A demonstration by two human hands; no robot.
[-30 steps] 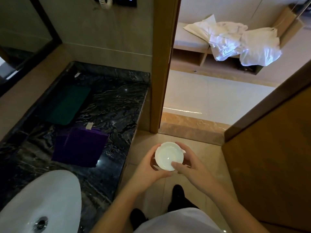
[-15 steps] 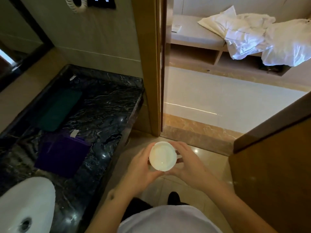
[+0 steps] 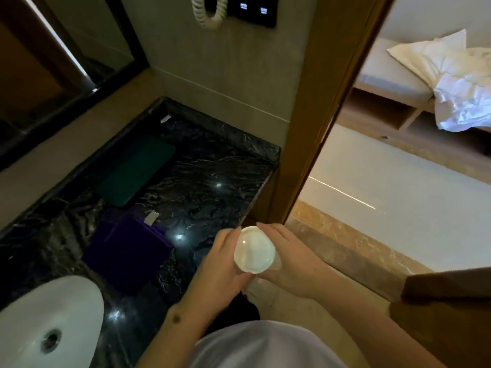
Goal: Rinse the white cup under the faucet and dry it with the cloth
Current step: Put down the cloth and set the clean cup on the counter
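The white cup (image 3: 254,249) is held upright between both hands, just past the right front edge of the black marble counter (image 3: 202,181). My left hand (image 3: 220,264) grips its left side and my right hand (image 3: 295,261) curls around its right side. A purple cloth (image 3: 127,251) lies folded on the counter, left of the cup. Farther back lies a dark green cloth (image 3: 135,171). The white sink basin (image 3: 39,314) with its drain sits at the lower left. No faucet is in view.
A wooden door frame (image 3: 316,107) stands right of the counter, opening onto a room with white bedding (image 3: 457,83) on a bench. A wooden door (image 3: 449,314) is at the lower right. A mirror (image 3: 53,62) and a coiled cord (image 3: 210,11) hang on the walls.
The cup, held in both hands, has moved toward the counter's edge, and the view has swung right so more of the counter shows.
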